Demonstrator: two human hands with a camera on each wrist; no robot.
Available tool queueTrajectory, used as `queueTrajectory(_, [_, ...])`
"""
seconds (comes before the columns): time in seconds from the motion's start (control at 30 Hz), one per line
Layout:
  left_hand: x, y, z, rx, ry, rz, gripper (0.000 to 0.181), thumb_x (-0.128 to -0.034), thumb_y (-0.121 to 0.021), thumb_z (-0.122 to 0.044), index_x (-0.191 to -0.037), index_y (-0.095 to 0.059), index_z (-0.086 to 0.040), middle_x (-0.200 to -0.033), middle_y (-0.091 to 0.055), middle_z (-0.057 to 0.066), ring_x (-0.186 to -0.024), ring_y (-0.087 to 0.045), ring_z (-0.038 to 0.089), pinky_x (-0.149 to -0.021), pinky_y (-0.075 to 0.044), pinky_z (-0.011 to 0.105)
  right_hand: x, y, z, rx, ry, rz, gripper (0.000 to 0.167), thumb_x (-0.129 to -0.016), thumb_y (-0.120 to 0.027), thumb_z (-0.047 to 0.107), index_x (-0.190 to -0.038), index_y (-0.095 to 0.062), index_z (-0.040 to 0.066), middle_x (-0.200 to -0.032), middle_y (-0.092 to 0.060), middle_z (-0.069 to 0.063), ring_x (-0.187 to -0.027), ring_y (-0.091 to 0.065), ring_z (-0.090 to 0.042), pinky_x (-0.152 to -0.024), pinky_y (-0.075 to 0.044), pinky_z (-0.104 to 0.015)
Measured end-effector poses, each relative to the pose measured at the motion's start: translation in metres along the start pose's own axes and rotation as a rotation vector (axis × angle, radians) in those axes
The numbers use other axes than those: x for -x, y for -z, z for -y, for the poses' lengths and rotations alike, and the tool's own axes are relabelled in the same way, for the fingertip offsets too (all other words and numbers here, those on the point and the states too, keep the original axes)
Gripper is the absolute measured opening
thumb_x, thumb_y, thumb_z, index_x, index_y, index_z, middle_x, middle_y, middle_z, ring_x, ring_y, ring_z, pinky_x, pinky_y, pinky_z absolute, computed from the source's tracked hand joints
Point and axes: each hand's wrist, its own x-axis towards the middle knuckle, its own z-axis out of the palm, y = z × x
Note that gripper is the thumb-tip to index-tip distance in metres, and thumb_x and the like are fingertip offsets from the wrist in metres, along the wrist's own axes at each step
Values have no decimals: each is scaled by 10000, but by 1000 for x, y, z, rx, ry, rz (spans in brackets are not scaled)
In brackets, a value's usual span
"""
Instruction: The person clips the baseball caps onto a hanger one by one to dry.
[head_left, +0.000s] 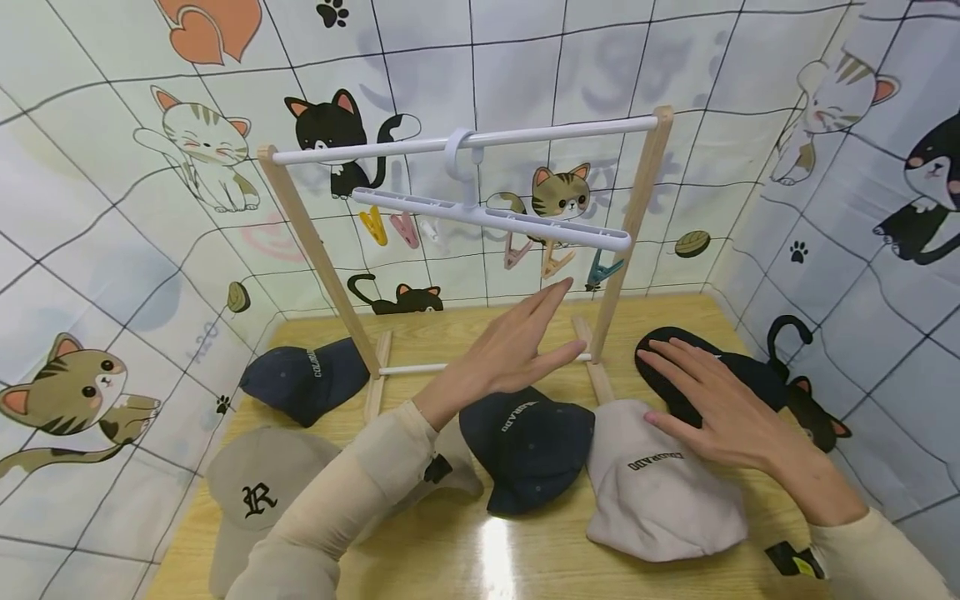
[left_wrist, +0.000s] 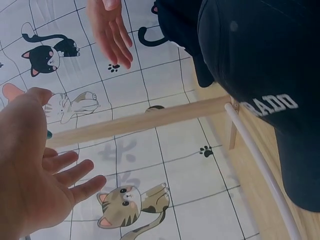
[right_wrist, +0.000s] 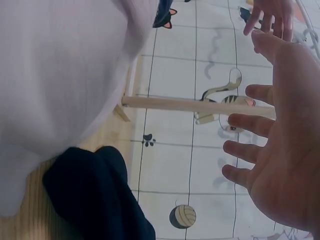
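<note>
My left hand (head_left: 517, 342) is held out above a navy cap (head_left: 528, 450) with pale lettering, its fingers extended toward the clips. Over a dark cap (head_left: 750, 375) and a pale cap (head_left: 667, 508) with dark lettering, my right hand (head_left: 712, 408) is spread out, holding nothing. In the left wrist view the left palm (left_wrist: 35, 165) shows bare; in the right wrist view the right palm (right_wrist: 290, 150) does too. A white hanger (head_left: 487, 218) hangs from the rack's bar (head_left: 555, 133). Below it are coloured clips, including a yellow clip (head_left: 372, 226) and a teal clip (head_left: 602, 270).
Wooden posts (head_left: 318, 258) hold up the rack. Another navy cap (head_left: 292, 383) lies at the left. A beige cap (head_left: 247, 467) with a dark letter sits nearer, and a greyish cap (head_left: 459, 479) is partly hidden by my left arm. Cat-print sheeting (head_left: 450, 75) surrounds the wooden table (head_left: 420, 558).
</note>
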Motion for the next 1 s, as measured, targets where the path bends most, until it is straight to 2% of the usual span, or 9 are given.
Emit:
queueTrajectory(0.1, [-5,-3,-3,67,7,-1,933,-1133,-631,-519,-1832,-122,-168,-1891,-277,57,-1736,-354,270,-1380,-382,488,3,2,-5,6,-15,-19,860,-997,-845,413,-1739,-446,244,-1751,-491,-184,-1659,-400,-468,-1365,-281,-642])
queueTrajectory(0.2, [-10,-6,-6,121,2,-8,956,-1141,-623,-505,-1833,-62,-161,-1913,-195,42,-1759,-294,253,-1396,-352,484,7,4,-10,13,-39,-31,840,-994,-848,407,-1723,-472,228,-1729,-511,-203,-1641,-414,-488,-1307,-330,-679])
queueTrajectory(0.4, [-22,-10,-13,203,-22,-45,973,-1148,-619,-478,-1829,0,-164,-1928,-76,10,-1783,-201,213,-1413,-318,471,19,11,-17,-24,-123,-29,770,-1016,-823,383,-1690,-512,178,-1715,-502,-246,-1609,-404,-563,-1225,-344,-771])
queueTrajectory(0.57, [-29,-10,-17,228,-30,-74,993,-1142,-632,-462,-1827,23,-164,-1931,-49,17,-1792,-154,209,-1416,-308,493,27,14,-25,-86,-205,-22,697,-1053,-791,363,-1668,-540,152,-1723,-486,-252,-1591,-404,-582,-1167,-343,-817])
queueTrajectory(0.77, [-34,-7,-19,239,-45,-130,986,-1129,-658,-424,-1831,-16,-166,-1926,-110,26,-1775,-242,237,-1395,-349,521,32,16,-33,-136,-292,-74,633,-1082,-762,345,-1640,-565,120,-1665,-532,-288,-1518,-457,-602,-1113,-367,-825])
queueTrajectory(1.0, [-39,-7,-23,253,-84,-173,938,-1120,-674,-378,-1828,-109,-134,-1898,-248,68,-1699,-426,256,-1347,-432,510,44,12,-43,-112,-414,-153,599,-1107,-718,333,-1589,-577,5,-1580,-569,-399,-1423,-502,-674,-1075,-381,-831])
